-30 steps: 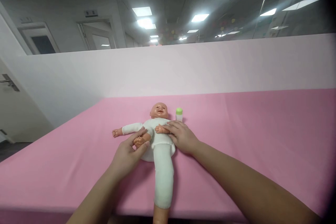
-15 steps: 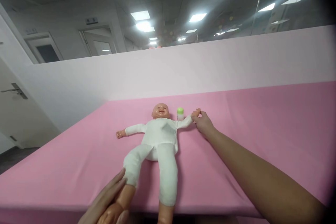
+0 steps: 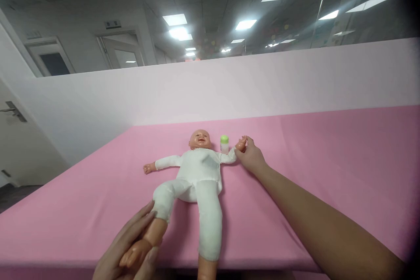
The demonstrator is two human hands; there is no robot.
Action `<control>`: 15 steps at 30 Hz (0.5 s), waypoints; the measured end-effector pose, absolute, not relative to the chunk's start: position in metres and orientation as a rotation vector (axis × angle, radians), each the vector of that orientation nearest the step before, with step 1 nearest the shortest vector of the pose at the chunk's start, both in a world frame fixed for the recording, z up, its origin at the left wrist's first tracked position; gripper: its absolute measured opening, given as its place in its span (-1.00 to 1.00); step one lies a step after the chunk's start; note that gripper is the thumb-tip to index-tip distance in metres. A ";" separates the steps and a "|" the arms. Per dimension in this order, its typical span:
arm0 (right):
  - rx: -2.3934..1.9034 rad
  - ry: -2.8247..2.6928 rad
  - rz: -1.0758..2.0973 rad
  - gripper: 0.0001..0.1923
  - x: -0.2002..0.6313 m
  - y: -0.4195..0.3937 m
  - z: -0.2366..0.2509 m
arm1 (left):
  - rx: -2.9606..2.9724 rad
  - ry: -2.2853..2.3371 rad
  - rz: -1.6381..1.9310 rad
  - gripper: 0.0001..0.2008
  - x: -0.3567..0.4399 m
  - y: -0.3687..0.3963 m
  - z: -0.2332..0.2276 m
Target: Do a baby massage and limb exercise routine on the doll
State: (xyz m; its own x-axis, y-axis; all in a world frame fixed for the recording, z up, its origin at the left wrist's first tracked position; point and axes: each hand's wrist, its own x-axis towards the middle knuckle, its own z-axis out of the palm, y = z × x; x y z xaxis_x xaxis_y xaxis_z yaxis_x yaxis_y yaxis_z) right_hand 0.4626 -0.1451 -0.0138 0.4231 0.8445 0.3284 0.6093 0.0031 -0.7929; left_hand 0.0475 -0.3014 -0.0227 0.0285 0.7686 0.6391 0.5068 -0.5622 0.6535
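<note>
A baby doll (image 3: 200, 168) with a white cloth body lies on its back on the pink-covered table (image 3: 288, 210), head at the far side. My left hand (image 3: 127, 240) wraps round the doll's lower leg and foot at the left, and that knee is bent. Farther off, my right hand (image 3: 251, 155) grips the doll's forearm and hand at the right, thumb and fingers closed on it. A small bottle with a green cap (image 3: 224, 143) stands between the doll's head and that raised hand. The doll's other arm stretches out to the left.
A white low wall (image 3: 229, 87) runs behind the table, with glass above it reflecting ceiling lights. At the far left is a door with a metal handle (image 3: 13, 111). The table's front edge lies close to me.
My right hand has moved slightly left, bending the doll's arm inward. My left hand has pushed the leg a little up and away, bending its knee more.
</note>
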 end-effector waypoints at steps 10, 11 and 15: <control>-1.198 -1.940 -0.044 -0.54 0.401 -0.161 -0.014 | 1.958 1.272 1.145 -0.31 0.091 -0.229 0.031; -1.173 -2.009 -0.097 -0.56 0.398 -0.161 -0.016 | 1.933 1.259 1.112 -0.29 0.094 -0.222 0.032; -1.137 -2.124 -0.217 -0.57 0.395 -0.160 -0.019 | 1.857 1.250 0.979 -0.25 0.102 -0.196 0.027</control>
State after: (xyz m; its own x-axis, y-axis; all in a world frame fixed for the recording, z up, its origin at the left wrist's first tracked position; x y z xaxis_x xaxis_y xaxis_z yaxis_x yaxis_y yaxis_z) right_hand 0.3945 -0.1600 -0.0190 -0.3633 0.6631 0.6544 0.7819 0.5990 -0.1729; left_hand 0.1018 -0.1955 0.0273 0.2547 0.9442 0.2088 0.4292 -0.3039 0.8505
